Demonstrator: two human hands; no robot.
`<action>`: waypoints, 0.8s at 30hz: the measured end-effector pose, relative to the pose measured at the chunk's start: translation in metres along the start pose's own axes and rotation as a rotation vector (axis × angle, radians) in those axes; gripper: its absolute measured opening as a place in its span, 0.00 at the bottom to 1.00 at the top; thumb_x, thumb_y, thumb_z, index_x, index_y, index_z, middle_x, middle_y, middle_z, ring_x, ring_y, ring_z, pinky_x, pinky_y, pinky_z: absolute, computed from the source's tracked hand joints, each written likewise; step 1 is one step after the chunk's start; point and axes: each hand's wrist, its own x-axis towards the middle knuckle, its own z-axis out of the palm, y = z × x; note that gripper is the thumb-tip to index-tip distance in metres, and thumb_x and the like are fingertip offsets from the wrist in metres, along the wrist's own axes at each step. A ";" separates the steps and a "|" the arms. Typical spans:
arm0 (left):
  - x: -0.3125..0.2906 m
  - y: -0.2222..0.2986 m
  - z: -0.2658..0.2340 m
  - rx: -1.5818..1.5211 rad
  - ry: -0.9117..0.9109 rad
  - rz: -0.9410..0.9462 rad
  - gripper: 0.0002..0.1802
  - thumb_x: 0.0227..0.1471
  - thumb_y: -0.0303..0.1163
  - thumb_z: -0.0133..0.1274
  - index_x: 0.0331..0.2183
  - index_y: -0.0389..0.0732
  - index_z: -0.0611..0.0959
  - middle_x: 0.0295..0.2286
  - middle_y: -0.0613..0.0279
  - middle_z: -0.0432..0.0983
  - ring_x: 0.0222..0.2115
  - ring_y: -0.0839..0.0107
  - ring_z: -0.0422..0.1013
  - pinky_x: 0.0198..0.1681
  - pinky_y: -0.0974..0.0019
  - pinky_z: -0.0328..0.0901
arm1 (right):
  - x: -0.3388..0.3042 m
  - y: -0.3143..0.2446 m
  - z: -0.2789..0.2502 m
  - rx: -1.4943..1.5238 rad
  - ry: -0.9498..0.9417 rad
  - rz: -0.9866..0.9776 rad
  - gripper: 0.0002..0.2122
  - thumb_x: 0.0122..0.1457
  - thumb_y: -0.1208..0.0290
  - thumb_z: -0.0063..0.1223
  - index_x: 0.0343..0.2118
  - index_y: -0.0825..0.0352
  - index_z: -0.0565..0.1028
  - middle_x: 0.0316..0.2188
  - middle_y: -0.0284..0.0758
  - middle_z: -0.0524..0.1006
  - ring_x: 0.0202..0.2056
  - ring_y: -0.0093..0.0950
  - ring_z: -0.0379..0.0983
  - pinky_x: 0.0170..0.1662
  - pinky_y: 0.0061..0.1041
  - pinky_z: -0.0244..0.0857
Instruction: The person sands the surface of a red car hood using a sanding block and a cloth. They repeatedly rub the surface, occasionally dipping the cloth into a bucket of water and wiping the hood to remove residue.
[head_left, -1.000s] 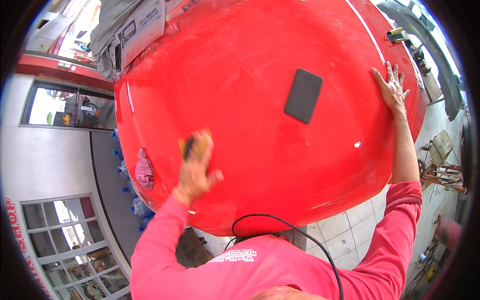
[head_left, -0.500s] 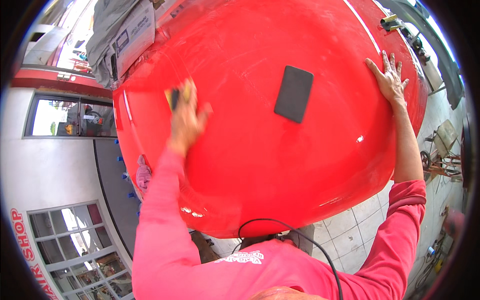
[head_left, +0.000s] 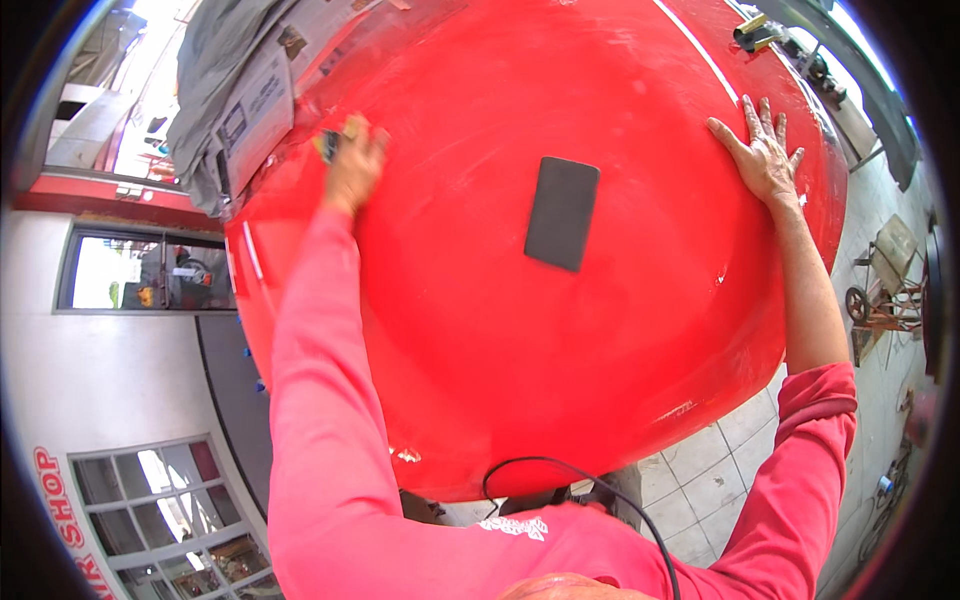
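A broad, glossy red car body panel (head_left: 460,370) spreads out before me. At its left side my left hand (head_left: 355,172) is closed round a small yellow-and-black pad (head_left: 328,146), pressed against the red surface; the palm hides much of the pad. My right hand (head_left: 766,160) lies flat near the right edge of the panel with its fingers spread and nothing in them. Between my hands, nearer the middle, a dark grey rectangular sheet (head_left: 562,213) rests on the paint.
Masking paper (head_left: 255,120) and a grey cloth cover (head_left: 205,100) border the panel at the far left. A black cable (head_left: 600,470) loops in front of my body. On the tiled floor (head_left: 690,480) to the right stands a small wheeled cart (head_left: 885,280). A windowed wall runs along the left.
My left hand has moved farther away and slightly left with the pad, toward the masking paper. The view has shifted a little; my right hand stays flat on the panel.
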 end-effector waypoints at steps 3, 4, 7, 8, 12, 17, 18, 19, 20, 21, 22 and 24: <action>-0.147 0.140 -0.047 -0.093 -0.055 0.223 0.49 0.67 0.61 0.49 0.71 0.32 0.61 0.71 0.37 0.56 0.74 0.43 0.49 0.76 0.47 0.48 | -0.002 0.004 -0.003 0.017 0.011 0.017 0.57 0.51 0.13 0.39 0.78 0.48 0.53 0.80 0.35 0.43 0.80 0.42 0.31 0.74 0.70 0.23; -0.195 0.172 -0.061 -0.138 -0.119 0.223 0.52 0.66 0.66 0.46 0.72 0.33 0.60 0.72 0.42 0.55 0.75 0.45 0.46 0.76 0.47 0.43 | -0.003 -0.003 -0.004 0.018 0.004 0.013 0.57 0.51 0.13 0.39 0.78 0.49 0.53 0.80 0.36 0.44 0.80 0.42 0.31 0.74 0.70 0.23; -0.235 0.198 -0.078 -0.167 -0.285 0.310 0.50 0.65 0.64 0.50 0.72 0.37 0.63 0.71 0.47 0.58 0.74 0.49 0.49 0.76 0.47 0.47 | -0.009 -0.009 -0.007 0.023 -0.022 0.016 0.57 0.51 0.13 0.39 0.78 0.49 0.53 0.80 0.36 0.44 0.80 0.43 0.31 0.74 0.70 0.23; -0.200 0.167 -0.073 -0.153 -0.265 0.358 0.49 0.65 0.62 0.52 0.72 0.38 0.63 0.71 0.47 0.59 0.74 0.49 0.50 0.75 0.47 0.49 | -0.006 -0.002 -0.004 0.025 0.002 0.023 0.57 0.51 0.13 0.39 0.78 0.48 0.53 0.80 0.36 0.45 0.80 0.42 0.31 0.75 0.70 0.22; -0.019 0.016 -0.025 -0.175 -0.003 0.308 0.35 0.70 0.43 0.51 0.70 0.35 0.66 0.69 0.39 0.61 0.70 0.41 0.57 0.74 0.51 0.53 | -0.005 -0.014 -0.003 0.037 0.024 -0.032 0.57 0.50 0.13 0.39 0.78 0.48 0.53 0.80 0.35 0.45 0.80 0.42 0.32 0.75 0.69 0.22; 0.033 -0.011 0.009 0.235 0.085 0.178 0.37 0.71 0.48 0.49 0.65 0.25 0.68 0.64 0.30 0.65 0.67 0.37 0.60 0.72 0.49 0.58 | -0.001 -0.024 0.003 0.065 0.033 -0.075 0.58 0.50 0.12 0.38 0.78 0.49 0.53 0.80 0.36 0.45 0.80 0.43 0.32 0.75 0.69 0.23; 0.018 0.042 0.021 0.126 0.083 0.217 0.39 0.71 0.49 0.49 0.66 0.25 0.66 0.65 0.29 0.63 0.68 0.37 0.59 0.72 0.48 0.57 | -0.003 -0.008 0.002 0.026 0.028 -0.035 0.58 0.50 0.12 0.38 0.78 0.49 0.53 0.80 0.36 0.45 0.80 0.43 0.31 0.75 0.70 0.23; -0.010 0.089 0.011 0.045 0.085 0.237 0.42 0.70 0.51 0.50 0.67 0.24 0.64 0.66 0.29 0.61 0.68 0.37 0.58 0.72 0.47 0.56 | -0.004 -0.001 0.000 0.013 0.026 -0.015 0.58 0.50 0.12 0.37 0.78 0.49 0.53 0.80 0.36 0.45 0.80 0.44 0.31 0.75 0.70 0.23; -0.061 0.128 -0.004 0.036 0.084 0.282 0.47 0.69 0.57 0.50 0.70 0.27 0.61 0.68 0.31 0.58 0.70 0.38 0.55 0.73 0.47 0.55 | -0.003 -0.001 -0.001 0.015 0.026 -0.004 0.58 0.50 0.12 0.37 0.78 0.49 0.53 0.80 0.36 0.45 0.80 0.44 0.31 0.75 0.70 0.23; -0.107 0.165 -0.028 0.021 -0.003 0.247 0.50 0.67 0.61 0.50 0.71 0.29 0.61 0.70 0.36 0.57 0.71 0.39 0.53 0.73 0.47 0.55 | -0.001 -0.003 -0.003 0.033 0.020 0.000 0.58 0.50 0.12 0.38 0.78 0.49 0.53 0.80 0.36 0.45 0.80 0.44 0.31 0.75 0.70 0.23; -0.150 0.199 -0.048 -0.060 -0.059 0.253 0.50 0.66 0.63 0.50 0.71 0.32 0.61 0.70 0.38 0.58 0.72 0.40 0.52 0.73 0.48 0.55 | -0.002 -0.004 -0.003 0.045 0.011 0.003 0.58 0.50 0.12 0.38 0.78 0.49 0.53 0.80 0.37 0.45 0.80 0.44 0.31 0.75 0.70 0.23; -0.165 0.205 -0.062 -0.133 -0.144 0.313 0.49 0.66 0.63 0.50 0.71 0.35 0.62 0.70 0.42 0.59 0.73 0.42 0.52 0.73 0.48 0.55 | -0.008 -0.009 -0.009 0.047 -0.009 0.008 0.58 0.50 0.12 0.39 0.78 0.50 0.53 0.80 0.37 0.45 0.80 0.44 0.30 0.75 0.69 0.22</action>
